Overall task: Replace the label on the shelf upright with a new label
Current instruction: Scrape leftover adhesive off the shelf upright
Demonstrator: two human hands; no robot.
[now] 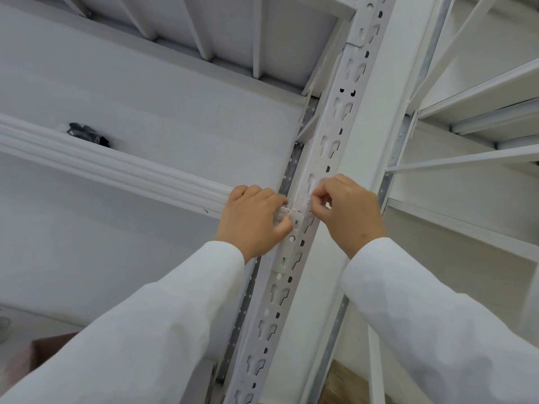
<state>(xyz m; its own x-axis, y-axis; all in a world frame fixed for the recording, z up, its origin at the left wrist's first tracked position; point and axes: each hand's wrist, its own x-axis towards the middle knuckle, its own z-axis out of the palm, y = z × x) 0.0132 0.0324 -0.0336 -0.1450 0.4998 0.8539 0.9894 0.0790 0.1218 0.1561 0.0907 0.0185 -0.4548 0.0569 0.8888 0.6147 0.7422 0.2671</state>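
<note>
A white perforated shelf upright (326, 147) runs diagonally through the middle of the head view. On it, between my hands, lies a pale label (302, 204), partly peeled and hard to tell from the white metal. My left hand (253, 218) pinches a white strip at the label's left edge with thumb and curled fingers. My right hand (347, 211) pinches the label's right edge, where a bit of thin film lifts off the upright. Both arms wear white sleeves.
A white shelf beam (110, 167) meets the upright from the left, with a dark crumpled object (87, 134) on the shelf behind it. More white shelving (481, 112) stands at the right. A brown box (49, 348) sits low at the left.
</note>
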